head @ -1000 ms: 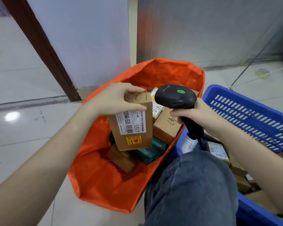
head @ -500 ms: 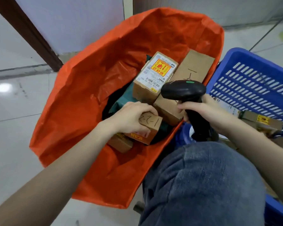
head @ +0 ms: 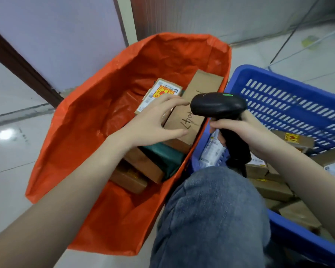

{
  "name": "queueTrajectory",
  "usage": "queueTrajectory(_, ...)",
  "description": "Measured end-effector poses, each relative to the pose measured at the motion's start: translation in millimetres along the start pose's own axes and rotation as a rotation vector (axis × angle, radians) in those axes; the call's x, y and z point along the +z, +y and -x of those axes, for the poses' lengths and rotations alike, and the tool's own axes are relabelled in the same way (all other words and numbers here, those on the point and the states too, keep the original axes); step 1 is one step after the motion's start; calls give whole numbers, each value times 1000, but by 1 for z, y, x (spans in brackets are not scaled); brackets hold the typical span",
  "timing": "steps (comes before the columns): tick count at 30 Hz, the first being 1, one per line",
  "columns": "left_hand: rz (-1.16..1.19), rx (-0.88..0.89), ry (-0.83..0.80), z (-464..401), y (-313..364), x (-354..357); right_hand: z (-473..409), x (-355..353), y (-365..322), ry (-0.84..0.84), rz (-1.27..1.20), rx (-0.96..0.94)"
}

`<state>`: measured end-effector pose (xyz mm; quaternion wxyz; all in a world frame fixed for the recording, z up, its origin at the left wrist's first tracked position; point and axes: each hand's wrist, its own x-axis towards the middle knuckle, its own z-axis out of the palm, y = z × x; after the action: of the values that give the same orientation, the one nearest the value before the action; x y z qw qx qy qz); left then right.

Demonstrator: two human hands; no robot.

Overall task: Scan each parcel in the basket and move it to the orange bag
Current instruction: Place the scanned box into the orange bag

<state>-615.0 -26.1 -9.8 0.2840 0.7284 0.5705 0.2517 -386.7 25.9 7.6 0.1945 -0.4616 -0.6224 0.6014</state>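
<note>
Brown cardboard parcels (head: pixel 184 120) are lying jumbled inside the open orange bag (head: pixel 97 120); at three o'clock, more are filling the blue basket (head: pixel 290 105).

Floor (head: pixel 17 171): pale glossy tiles, with a bright light reflection left of the orange bag.
Orange bag (head: pixel 81 136): stands open on the floor.
Blue basket (head: pixel 290 88): touching the bag's right side.
</note>
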Motion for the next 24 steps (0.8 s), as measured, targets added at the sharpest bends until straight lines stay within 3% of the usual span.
queueTrajectory(10, -57, 289, -32, -73, 126, 36, 98, -112, -6, 297, -42, -49)
queueTrajectory(24, 67, 257, -222, -169, 220, 178, 200, -259, 92, 591, -94, 108)
